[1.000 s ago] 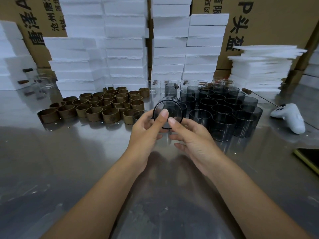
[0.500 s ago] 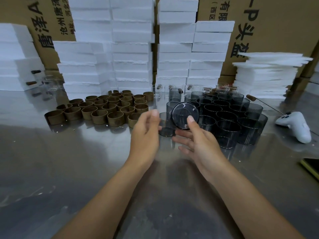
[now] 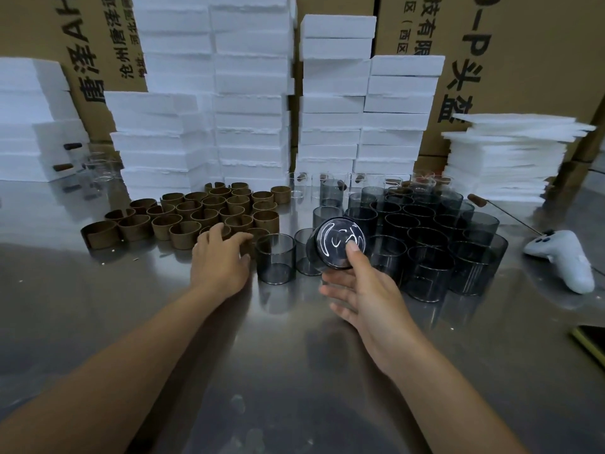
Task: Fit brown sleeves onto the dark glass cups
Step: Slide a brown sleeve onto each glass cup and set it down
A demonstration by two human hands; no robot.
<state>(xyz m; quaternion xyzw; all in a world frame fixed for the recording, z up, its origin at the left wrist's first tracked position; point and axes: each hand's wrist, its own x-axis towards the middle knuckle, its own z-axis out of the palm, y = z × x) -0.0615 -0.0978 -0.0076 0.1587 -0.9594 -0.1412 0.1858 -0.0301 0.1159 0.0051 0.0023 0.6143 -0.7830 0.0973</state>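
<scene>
A shiny metal table [image 3: 98, 322] stands before stacked white foam blocks [image 3: 252, 109] and cardboard boxes [image 3: 523, 60]. Above it the right hand [image 3: 363, 290] holds one dark glass cup [image 3: 330, 247] tipped on its side, its base toward the camera, the thumb pressed on the base and the fingers spread underneath. Just left of that cup stands a single dark cup [image 3: 275, 258]. Further left, the left hand [image 3: 219, 260] lies with bent fingers over the near edge of the brown sleeves [image 3: 209, 211]; whether it grips one cannot be told. Right of the held cup, more dark cups [image 3: 425, 231] are packed together, and a white controller [image 3: 563, 260] lies beyond them.
</scene>
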